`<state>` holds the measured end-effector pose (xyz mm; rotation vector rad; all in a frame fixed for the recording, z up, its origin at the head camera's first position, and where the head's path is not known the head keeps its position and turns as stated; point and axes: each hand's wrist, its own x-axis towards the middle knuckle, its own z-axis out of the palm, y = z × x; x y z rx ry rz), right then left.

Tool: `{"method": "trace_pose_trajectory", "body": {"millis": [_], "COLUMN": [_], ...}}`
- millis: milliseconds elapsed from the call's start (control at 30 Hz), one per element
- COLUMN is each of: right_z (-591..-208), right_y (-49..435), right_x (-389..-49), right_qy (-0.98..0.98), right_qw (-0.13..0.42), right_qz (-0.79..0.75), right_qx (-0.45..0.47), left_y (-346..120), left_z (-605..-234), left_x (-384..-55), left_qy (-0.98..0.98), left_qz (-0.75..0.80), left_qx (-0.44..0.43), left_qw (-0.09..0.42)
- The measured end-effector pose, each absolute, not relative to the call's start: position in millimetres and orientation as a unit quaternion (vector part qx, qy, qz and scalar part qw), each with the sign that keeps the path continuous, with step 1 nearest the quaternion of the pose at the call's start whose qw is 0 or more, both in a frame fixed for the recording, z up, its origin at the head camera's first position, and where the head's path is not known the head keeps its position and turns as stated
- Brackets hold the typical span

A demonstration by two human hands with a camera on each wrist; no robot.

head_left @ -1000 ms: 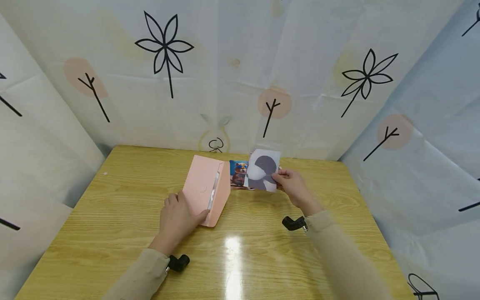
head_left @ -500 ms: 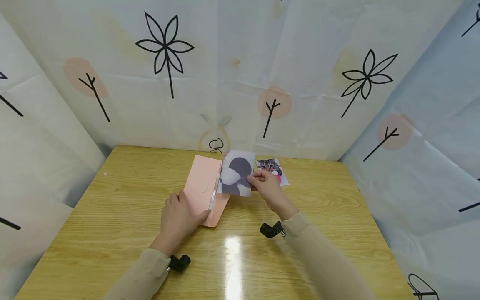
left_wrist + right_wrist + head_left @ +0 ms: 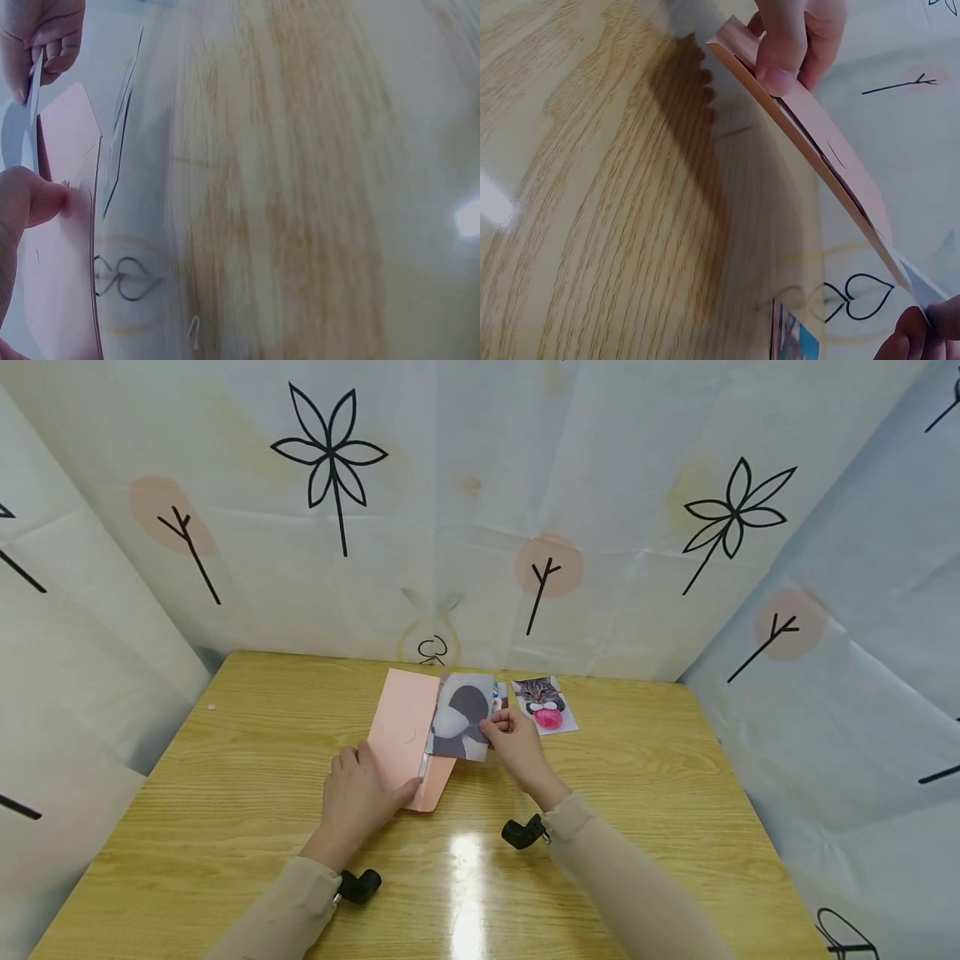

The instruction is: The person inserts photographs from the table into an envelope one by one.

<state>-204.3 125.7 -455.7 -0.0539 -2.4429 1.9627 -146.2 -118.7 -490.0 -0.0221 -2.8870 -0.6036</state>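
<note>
A pink envelope (image 3: pixel 401 714) is held off the table by my left hand (image 3: pixel 360 793), thumb on the near face by the opening, fingers behind. Something whitish shows inside its slot. My right hand (image 3: pixel 519 752) pinches the right edge of a grey-and-white picture card (image 3: pixel 459 718). The card's left edge meets the envelope's opening; how far it has entered is hard to tell. In the right wrist view, the thumb (image 3: pixel 778 81) of my left hand presses the envelope near its end, and the card (image 3: pixel 922 281) lines up with the slot.
A cat picture card (image 3: pixel 545 706) lies on the wooden table (image 3: pixel 637 760), right of the right hand. Behind the held card, a colourful card (image 3: pixel 500 695) is mostly hidden. A patterned cloth (image 3: pixel 480 510) stands close along the table's back edge.
My right hand has moved left with the grey-and-white card, bringing it to the envelope's opening. The cat card has come into view, while the colourful card is now mostly covered. My left hand stays put.
</note>
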Motion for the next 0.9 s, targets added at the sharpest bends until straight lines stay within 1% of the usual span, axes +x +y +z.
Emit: {"method": "trace_pose_trajectory", "body": {"millis": [267, 500, 633, 900], "right_z": [-456.9, -454.6, -452.4, -452.2], "right_y": [124.2, 119.4, 116.9, 113.5], "right_x": [-203.2, -199.2, -196.1, -192.4], "right_qy": [-0.79, -0.792, -0.785, -0.788], "right_qw": [0.008, -0.027, -0.037, -0.072], "right_qz": [0.613, 0.609, 0.617, 0.611], "right_qx": [-0.029, -0.026, -0.019, 0.01], "left_y": [-117.6, -116.4, -116.2, -115.9], "left_z": [-489.7, -490.6, -490.8, -491.5], "left_x": [-145.9, -146.8, -147.1, -148.4], "left_qy": [-0.975, -0.974, -0.973, -0.973], "left_qz": [-0.202, -0.204, -0.206, -0.204], "left_qx": [-0.003, -0.002, -0.003, -0.002], "left_qw": [0.09, 0.097, 0.101, 0.105]}}
